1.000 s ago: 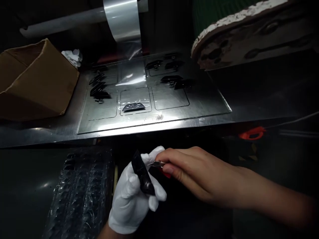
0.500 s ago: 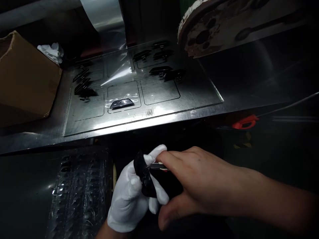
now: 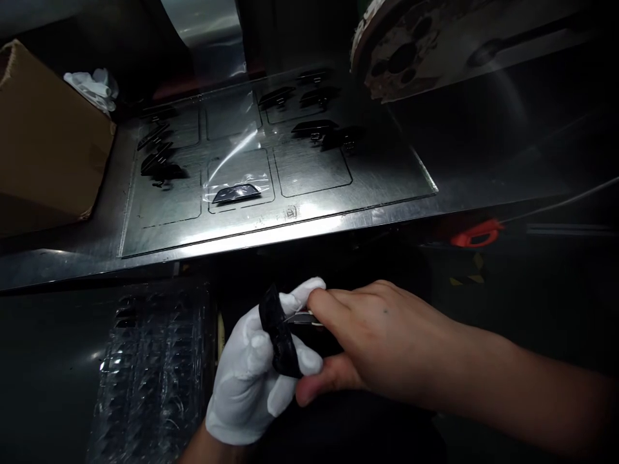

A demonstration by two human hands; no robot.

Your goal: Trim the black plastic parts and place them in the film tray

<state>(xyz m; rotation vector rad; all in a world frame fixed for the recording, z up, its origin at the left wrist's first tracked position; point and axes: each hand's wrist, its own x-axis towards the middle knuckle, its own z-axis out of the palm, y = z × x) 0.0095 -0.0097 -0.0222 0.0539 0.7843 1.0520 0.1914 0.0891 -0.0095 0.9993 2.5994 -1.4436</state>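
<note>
Roughly at 10 o'clock in my view sat a cardboard box [image 3: 43,142], and at 7 o'clock a clear blister tray [image 3: 145,374] lay low in the dark. Just right of it, near 6 o'clock, my gloved left hand [image 3: 246,380] was clenched around a small black part [image 3: 279,338], held on edge between thumb and fingers, below the front edge of the steel table [image 3: 338,212]. I judged the part light, stiff and glossy, so likely slippery; gripping its lower half by the edges looked safest. Touching its upper end was a thin metal tool [image 3: 302,318], pinched in my bare right hand [image 3: 377,341]. At 12 o'clock a wrapped part [image 3: 236,192] rested on the table; at 3 o'clock lay a red-handled tool [image 3: 476,233].
</note>
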